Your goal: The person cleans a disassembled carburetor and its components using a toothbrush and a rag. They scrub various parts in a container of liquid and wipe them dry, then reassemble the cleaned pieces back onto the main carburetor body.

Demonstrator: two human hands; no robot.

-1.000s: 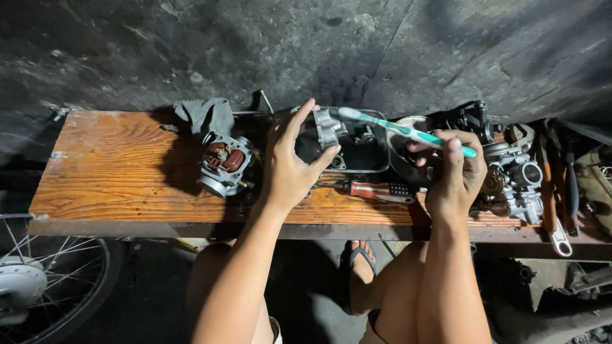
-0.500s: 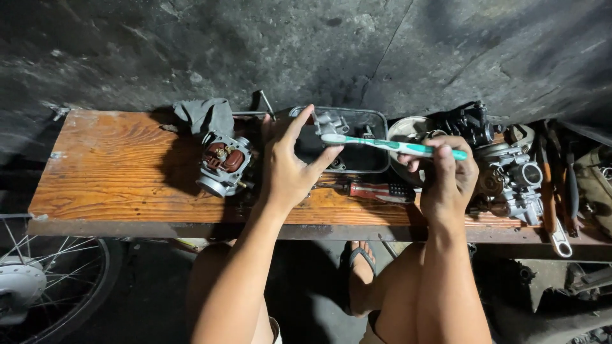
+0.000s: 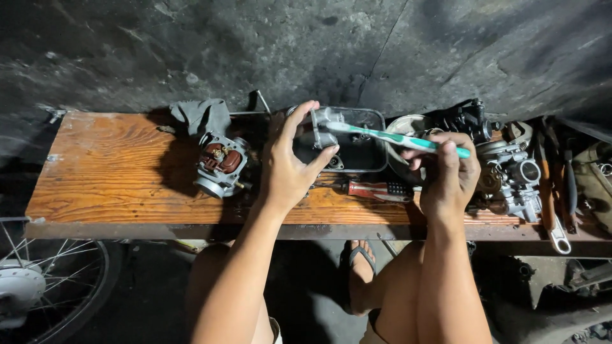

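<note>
While pinched between thumb and fingertips of the left hand [image 3: 290,169], small grey metal part [image 3: 320,121] raised just above the dark plastic tray [image 3: 373,156], probably so loosened grime drops into the tray and not onto the wood. Left hand half-curled, thumb under, fingers over the top, leaving the part's near face bare to the brush. Right hand [image 3: 449,172] closed around the handle of a teal and white toothbrush [image 3: 395,136], handle lying level, bristle end laid against the part; grip far back on the handle, apparently for a long scrubbing stroke. Both forearms coming up from below the front edge of the wooden counter [image 3: 115,172], wrists over that edge.

On the counter, left of the left hand and apart from it, a carburettor body [image 3: 220,164] lying tilted, reddish inside turned up, with a crumpled grey rag [image 3: 201,114] just behind it. Red-handled screwdriver [image 3: 376,189] flat between the two hands, close for reach. Right of the right hand, a cluster of further carburettor parts [image 3: 513,175] and a wrench [image 3: 554,223] near the counter's edge. Below the counter, a spoked wheel [image 3: 44,280] at the left and a foot in a sandal [image 3: 362,261].
</note>
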